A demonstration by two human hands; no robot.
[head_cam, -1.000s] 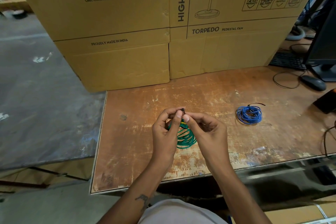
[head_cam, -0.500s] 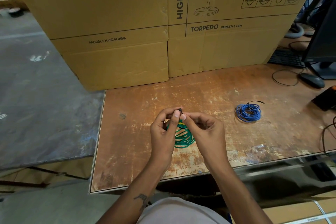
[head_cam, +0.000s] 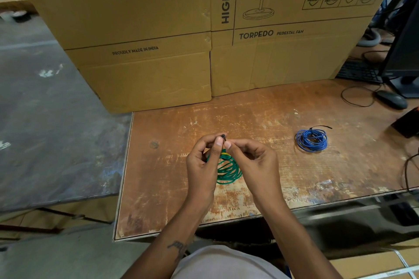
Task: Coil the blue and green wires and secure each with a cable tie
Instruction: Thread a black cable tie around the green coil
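Note:
A coil of green wire (head_cam: 227, 171) hangs between my hands just above the worn wooden table (head_cam: 260, 120). My left hand (head_cam: 204, 165) and my right hand (head_cam: 254, 161) meet at their fingertips, both pinching a small black cable tie (head_cam: 223, 136) at the top of the green coil. Most of the tie is hidden by my fingers. A coil of blue wire (head_cam: 311, 139) lies on the table to the right, bound by a black cable tie whose tail (head_cam: 323, 127) sticks out to the right.
Large cardboard fan boxes (head_cam: 204, 29) stand along the table's back edge. At the far right are a keyboard (head_cam: 358, 71), a black mouse (head_cam: 391, 99), a monitor (head_cam: 405, 52) and loose black cables (head_cam: 408, 172). The table's left edge (head_cam: 127, 154) borders a lower grey surface.
Both hands stay pinched together at the top of the green coil, almost unmoved. The blue coil has not moved.

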